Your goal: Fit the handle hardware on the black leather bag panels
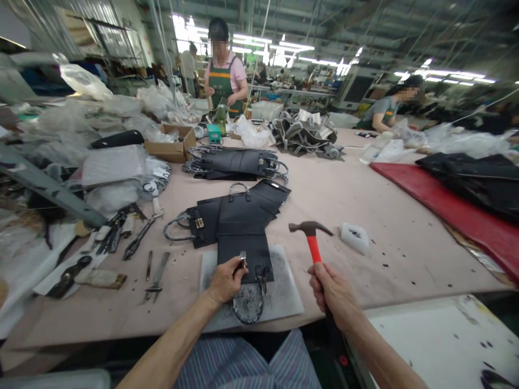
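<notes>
My right hand (333, 292) is wrapped round the red and black handle of a claw hammer (311, 232), its head raised beside the work. My left hand (227, 280) pinches a short metal punch (243, 256), upright over a black leather bag panel (243, 249). Fingers hide the punch's lower end, so I cannot tell whether it touches the leather. A braided handle (248, 319) is attached at the panel's near end. Under this end lies a pale, speckled board (290, 297). More black panels (206, 216) with handles and metal clasps overlap just behind.
Pliers (138, 240), dividers (157, 278) and other hand tools lie at left. Farther back is a stack of black panels (239, 161). A white block (354, 237) sits right of the hammer, near a red sheet (441, 210). Two co-workers stand across the table.
</notes>
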The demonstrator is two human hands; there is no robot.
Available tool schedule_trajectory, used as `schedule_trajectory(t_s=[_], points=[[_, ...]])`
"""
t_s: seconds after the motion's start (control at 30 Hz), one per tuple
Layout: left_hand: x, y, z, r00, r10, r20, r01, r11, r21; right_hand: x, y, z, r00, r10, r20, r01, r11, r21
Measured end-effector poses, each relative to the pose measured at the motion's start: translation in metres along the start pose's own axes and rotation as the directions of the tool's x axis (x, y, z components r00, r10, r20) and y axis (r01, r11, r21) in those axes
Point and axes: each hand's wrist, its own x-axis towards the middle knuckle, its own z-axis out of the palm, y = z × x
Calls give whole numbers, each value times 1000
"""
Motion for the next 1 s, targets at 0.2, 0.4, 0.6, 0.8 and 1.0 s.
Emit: schedule_trajectory(t_s=[0.2,0.4,0.6,0.8,1.0], points=[[1,0,0,1000,23,-19,-23,1000,-9,-28,-58,23,679,-695,235,683,482,-548],[1,-1,0,999,30,-13,-30,999,10,-38,-88,18,597,-753,278,707,330,-626],[2,0,0,1000,19,9,-19,999,36,-41,-68,20,579,-780,237,735,374,-566],[1,-3,1,1000,24,4,-24,999,41,2,-24,-14,853,-468,230,481,533,-696],[5,3,-6,998,-15,67,15,1000,8,62,50,-43,981,-178,-74,73,698,-712]])
